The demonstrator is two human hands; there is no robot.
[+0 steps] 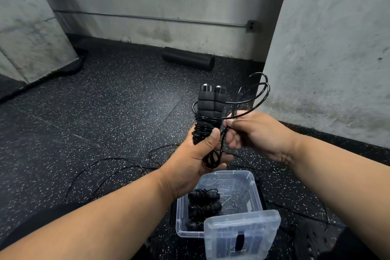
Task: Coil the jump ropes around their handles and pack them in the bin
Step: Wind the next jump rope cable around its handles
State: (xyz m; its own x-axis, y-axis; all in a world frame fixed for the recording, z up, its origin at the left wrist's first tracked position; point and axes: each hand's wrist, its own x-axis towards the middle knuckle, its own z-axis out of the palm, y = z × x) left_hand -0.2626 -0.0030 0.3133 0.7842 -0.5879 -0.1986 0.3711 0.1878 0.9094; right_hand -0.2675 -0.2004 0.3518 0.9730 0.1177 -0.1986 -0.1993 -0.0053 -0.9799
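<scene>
Left hand (191,155) clenched round the pair of black ridged foam handles (211,107), upright at centre frame. Right hand (256,133) at 3 o'clock, pinching the thin glossy black rope (258,91). Springy loops likely to slip off. Clear plastic bin (249,188) at 6 o'clock.

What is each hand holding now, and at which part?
The left hand grips the paired handles at their lower, rope-wrapped end. The right hand pinches the loose rope beside them.
</scene>
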